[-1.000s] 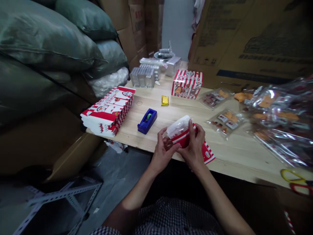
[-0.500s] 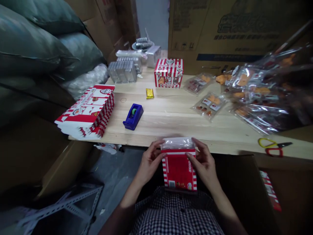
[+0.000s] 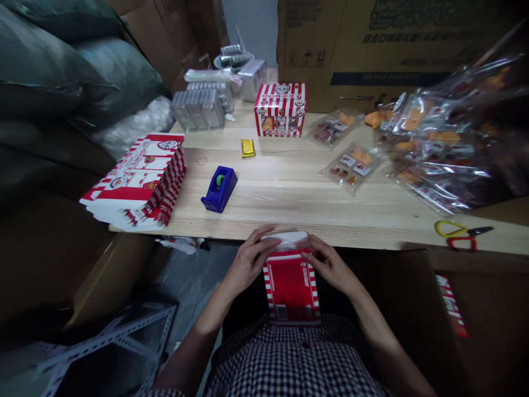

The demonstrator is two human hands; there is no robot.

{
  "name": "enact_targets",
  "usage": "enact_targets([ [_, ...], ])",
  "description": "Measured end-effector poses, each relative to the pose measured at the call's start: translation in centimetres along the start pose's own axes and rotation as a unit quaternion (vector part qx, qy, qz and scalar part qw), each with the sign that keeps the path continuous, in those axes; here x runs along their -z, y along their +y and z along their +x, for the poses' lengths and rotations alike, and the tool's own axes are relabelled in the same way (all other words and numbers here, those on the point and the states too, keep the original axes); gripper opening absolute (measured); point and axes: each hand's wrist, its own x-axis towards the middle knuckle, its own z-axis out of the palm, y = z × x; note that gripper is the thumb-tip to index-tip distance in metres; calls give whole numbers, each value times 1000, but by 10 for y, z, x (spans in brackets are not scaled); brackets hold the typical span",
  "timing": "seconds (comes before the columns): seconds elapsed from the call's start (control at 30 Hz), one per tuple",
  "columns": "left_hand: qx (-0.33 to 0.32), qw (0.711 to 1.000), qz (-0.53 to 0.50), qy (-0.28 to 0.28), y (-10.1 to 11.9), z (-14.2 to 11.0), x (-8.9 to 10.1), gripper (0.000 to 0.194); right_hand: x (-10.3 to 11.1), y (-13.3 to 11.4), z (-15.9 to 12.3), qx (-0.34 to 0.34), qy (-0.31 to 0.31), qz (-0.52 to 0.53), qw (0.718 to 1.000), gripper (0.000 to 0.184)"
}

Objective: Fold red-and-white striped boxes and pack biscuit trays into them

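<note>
Against my lap, a red-and-white striped cardboard box (image 3: 291, 286) stands with its plain red back toward me. Clear plastic (image 3: 285, 241), perhaps a tray or bag, sticks out of its upper end with a white edge at the top. My left hand (image 3: 253, 258) is closed around the upper left corner, its thumb across the plastic. At the upper right corner my right hand (image 3: 328, 263) pinches the box edge, thumb in front and fingers over the plastic. The fingers behind the box are hidden.
A stack of flat striped boxes (image 3: 140, 176) lies left, beside a blue tape dispenser (image 3: 220, 190). Farther back are a yellow packet (image 3: 248, 148), an assembled box (image 3: 281, 110) and clear plastic cases (image 3: 198, 109). Bagged toy pieces (image 3: 433, 138) and scissors (image 3: 460, 232) lie right.
Both hands have drawn closer together over the plastic at the box's upper end. My left thumb has moved from the box front up onto the plastic. The view has shifted slightly.
</note>
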Motion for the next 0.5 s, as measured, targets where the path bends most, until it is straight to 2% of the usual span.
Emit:
enact_targets([
  [0.13,16,998,-42,-50,-9,-4,-2,27,-1,4,-4,-28,-16,36,999,18],
  [0.27,33,995,-63,-75,-12,-9,-3,33,-1,0,-4,-28,-30,47,998,12],
  [0.3,33,994,-65,-78,-12,-10,-2,31,-1,-2,-4,-25,-33,39,998,10],
  [0.43,30,992,-75,-99,-9,-5,0,16,1,-6,-3,-28,-46,8,999,22],
  [0.5,26,991,-77,-102,-6,-1,3,14,0,-7,-6,-21,-29,9,999,18],
])
